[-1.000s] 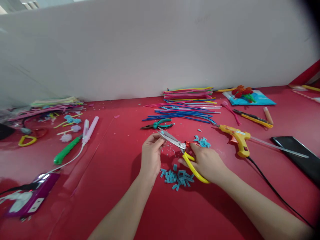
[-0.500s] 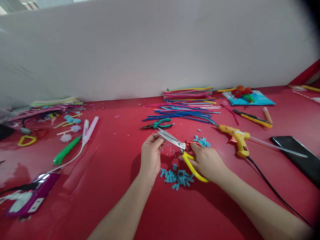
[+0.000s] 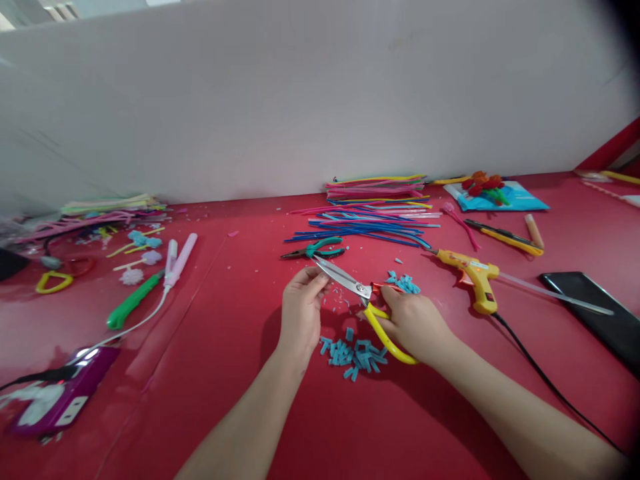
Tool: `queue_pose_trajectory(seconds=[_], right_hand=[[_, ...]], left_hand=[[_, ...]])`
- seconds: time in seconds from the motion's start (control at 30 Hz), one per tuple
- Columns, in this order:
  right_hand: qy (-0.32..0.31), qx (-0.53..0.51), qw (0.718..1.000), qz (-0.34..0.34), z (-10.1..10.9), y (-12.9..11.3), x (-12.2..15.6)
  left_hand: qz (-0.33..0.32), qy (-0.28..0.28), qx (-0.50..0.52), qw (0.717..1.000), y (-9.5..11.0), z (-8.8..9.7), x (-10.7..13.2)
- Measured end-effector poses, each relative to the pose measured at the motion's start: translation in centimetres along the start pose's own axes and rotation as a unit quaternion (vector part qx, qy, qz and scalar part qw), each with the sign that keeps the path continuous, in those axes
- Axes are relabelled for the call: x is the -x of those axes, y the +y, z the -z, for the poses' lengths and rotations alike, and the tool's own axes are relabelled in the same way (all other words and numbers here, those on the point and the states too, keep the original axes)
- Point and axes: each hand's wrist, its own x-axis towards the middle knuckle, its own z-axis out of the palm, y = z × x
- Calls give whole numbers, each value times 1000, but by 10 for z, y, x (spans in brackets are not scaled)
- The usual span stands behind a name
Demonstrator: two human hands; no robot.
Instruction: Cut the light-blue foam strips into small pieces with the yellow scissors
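My right hand point(image 3: 413, 325) grips the yellow and orange handles of a pair of scissors point(image 3: 361, 295), whose steel blades point up and left. My left hand point(image 3: 301, 308) is pinched closed right at the blade tips; whatever it holds is too small to make out. Below the scissors, between my two hands, lies a pile of short light-blue cut pieces point(image 3: 355, 351). A smaller heap of the same blue pieces point(image 3: 405, 283) sits just behind my right hand.
On the red table point(image 3: 225, 373): green-handled pliers point(image 3: 316, 250), a stack of coloured pipe cleaners point(image 3: 375, 210), a yellow glue gun point(image 3: 473, 277) with its black cord, a black phone point(image 3: 595, 307), a yellow utility knife point(image 3: 505, 235), a green-handled tool point(image 3: 133, 301), a purple power strip point(image 3: 65, 393). White board behind.
Almost nothing differs; the scissors and both hands have shifted only slightly and stay over the blue pieces.
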Motion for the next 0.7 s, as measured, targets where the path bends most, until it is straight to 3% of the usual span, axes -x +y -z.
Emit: queue_pose_trajectory(seconds=[0.3, 0.47, 0.6, 0.7], right_hand=[[-1, -12, 1000, -19, 5, 1, -2], [-14, -94, 994, -54, 6, 1, -2], [-5, -167, 983, -76, 5, 1, -4], [8, -306, 948, -85, 3, 1, -6]], left_hand=[[-1, 0, -6, 1000, 0, 0, 0], [36, -4, 4, 999, -1, -1, 0], [104, -69, -29, 992, -3, -4, 4], [147, -134, -74, 977, -4, -6, 8]])
